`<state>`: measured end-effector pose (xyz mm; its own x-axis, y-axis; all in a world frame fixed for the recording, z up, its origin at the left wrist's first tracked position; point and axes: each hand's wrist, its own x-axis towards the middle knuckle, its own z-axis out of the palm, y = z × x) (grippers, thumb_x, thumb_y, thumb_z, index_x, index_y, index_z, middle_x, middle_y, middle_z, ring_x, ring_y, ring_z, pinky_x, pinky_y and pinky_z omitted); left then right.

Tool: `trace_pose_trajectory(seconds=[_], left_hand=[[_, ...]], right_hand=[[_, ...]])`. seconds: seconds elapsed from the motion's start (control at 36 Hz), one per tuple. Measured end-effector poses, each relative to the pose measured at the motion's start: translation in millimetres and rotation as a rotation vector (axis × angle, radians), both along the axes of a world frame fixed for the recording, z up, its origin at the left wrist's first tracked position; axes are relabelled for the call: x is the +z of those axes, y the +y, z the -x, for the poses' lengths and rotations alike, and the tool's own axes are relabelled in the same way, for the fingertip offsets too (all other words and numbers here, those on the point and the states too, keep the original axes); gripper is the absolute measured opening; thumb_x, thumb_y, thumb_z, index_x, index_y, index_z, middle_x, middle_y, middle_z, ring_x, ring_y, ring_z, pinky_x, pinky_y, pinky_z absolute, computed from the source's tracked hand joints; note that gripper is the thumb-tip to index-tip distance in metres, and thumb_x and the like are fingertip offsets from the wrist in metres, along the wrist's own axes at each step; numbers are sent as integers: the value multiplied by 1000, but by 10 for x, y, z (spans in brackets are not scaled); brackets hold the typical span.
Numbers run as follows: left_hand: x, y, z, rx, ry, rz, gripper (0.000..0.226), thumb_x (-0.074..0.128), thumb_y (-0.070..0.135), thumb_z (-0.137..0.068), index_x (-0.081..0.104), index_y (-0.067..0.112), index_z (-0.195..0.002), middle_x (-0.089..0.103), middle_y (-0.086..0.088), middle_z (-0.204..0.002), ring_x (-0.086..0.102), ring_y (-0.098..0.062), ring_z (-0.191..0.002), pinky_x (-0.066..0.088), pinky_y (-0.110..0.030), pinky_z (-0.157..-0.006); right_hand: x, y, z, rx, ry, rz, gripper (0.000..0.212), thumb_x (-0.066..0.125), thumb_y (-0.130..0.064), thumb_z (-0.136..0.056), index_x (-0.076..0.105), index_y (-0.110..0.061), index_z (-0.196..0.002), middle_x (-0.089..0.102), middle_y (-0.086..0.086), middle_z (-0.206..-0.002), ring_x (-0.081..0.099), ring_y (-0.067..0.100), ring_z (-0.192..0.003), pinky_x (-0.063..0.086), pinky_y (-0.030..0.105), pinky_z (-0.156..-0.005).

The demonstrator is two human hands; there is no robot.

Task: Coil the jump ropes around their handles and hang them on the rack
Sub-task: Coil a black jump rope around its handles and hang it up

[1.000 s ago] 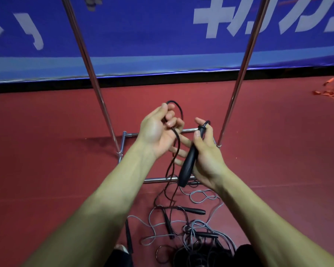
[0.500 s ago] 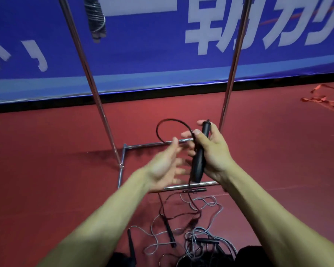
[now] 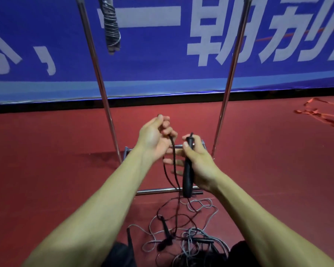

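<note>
The black handle (image 3: 187, 176) of the jump rope being worked on stands nearly upright in the right hand (image 3: 200, 162). Fingers and thumb are wrapped round its upper half, which leaves the lower shaft bare, probably to take the turns of cord. No turns show on it, so the coiling looks barely begun. The black cord (image 3: 173, 160) is pinched in the curled fingers of the left hand (image 3: 155, 137), which sits at ten o'clock from the right hand, slightly higher and just beside it. That seems meant to keep the line drawn up and ready to lay around the handle. How the cord leaves the handle's cap is hidden behind the fingers, so I cannot say which way it feeds. From the left hand two strands drop toward six o'clock into the heap of ropes (image 3: 191, 239), black and grey tangled together with loose handles, on the red floor (image 3: 46, 160) close to the person. Behind the hands, at twelve o'clock, stands the rack (image 3: 228, 89), its two steel uprights rising from a low base bar. One coiled rope (image 3: 111, 29) already hangs near the left upright at eleven o'clock, showing the intended result. A blue banner (image 3: 162, 79) backs the scene, and an orange ribbon (image 3: 320, 115) lies well apart at two o'clock.
</note>
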<state>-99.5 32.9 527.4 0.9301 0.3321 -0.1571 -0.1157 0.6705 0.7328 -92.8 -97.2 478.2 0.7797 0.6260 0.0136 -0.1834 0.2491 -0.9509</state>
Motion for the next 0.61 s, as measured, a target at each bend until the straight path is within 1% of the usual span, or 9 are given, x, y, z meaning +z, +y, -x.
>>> trace_pose_trajectory(seconds=[0.11,0.19,0.25,0.31,0.36,0.42,0.47,0.56,0.61], left_hand=[[343,170,-142,94,-70,70,30,39,14,-104,53,5,-79,43,-1,-59,34,-8,-42,40,-21,-49],[458,347,-189,94,-44,-165,33,35,24,-106,58,10,-86,55,0,-66,52,-10,-55,48,-28,-64],[313,362,-112,-28,90,-397,36,34,40,-105,61,18,-94,63,1,-82,60,-13,-73,46,-35,-80],[-16,277,55,-238,210,-491,48,28,55,-100,61,20,-101,66,-2,-95,62,-19,-84,41,-38,-84],[-352,122,274,-459,213,-438,63,20,67,-94,61,21,-108,66,-5,-100,61,-25,-92,39,-37,-79],[-545,-46,472,-608,133,-337,77,16,72,-89,57,16,-121,65,-10,-100,61,-27,-94,40,-41,-86],[-582,-183,586,-581,83,-342,71,25,65,-89,55,10,-122,65,-12,-93,63,-26,-88,45,-43,-91],[-559,-269,602,-347,42,-623,24,44,29,-100,57,11,-91,59,-2,-65,53,-16,-61,50,-30,-66],[-529,-252,576,-260,67,-658,25,41,20,-104,55,13,-84,52,3,-59,44,-12,-53,44,-28,-60]], right_hand=[[-72,-29,83,-2,-235,144,8,35,-10,-106,36,-17,-109,62,8,-75,54,16,-62,44,25,-60],[-30,-72,69,-54,-213,126,14,40,-2,-103,40,-16,-105,47,4,-65,42,14,-55,40,26,-53],[75,-49,34,-114,-133,14,17,39,-2,-103,39,-18,-102,43,3,-63,38,13,-54,39,26,-51],[192,-1,-29,-169,-95,-101,17,39,-3,-103,39,-19,-101,44,2,-61,38,12,-52,38,25,-51],[295,46,-111,-231,-56,-184,16,39,-3,-103,39,-19,-101,47,1,-60,40,11,-51,39,23,-48],[361,80,-177,-258,-15,-220,17,40,-2,-103,38,-19,-101,49,1,-59,42,11,-51,40,23,-48],[386,104,-206,-255,5,-212,18,41,-2,-102,38,-19,-101,49,2,-60,42,12,-51,40,24,-49],[383,102,-218,-229,-2,-164,17,39,-1,-103,36,-18,-105,56,5,-64,46,16,-54,43,28,-51],[391,51,-240,-192,24,-142,14,38,-6,-104,35,-19,-107,67,8,-75,60,19,-60,54,33,-58]])
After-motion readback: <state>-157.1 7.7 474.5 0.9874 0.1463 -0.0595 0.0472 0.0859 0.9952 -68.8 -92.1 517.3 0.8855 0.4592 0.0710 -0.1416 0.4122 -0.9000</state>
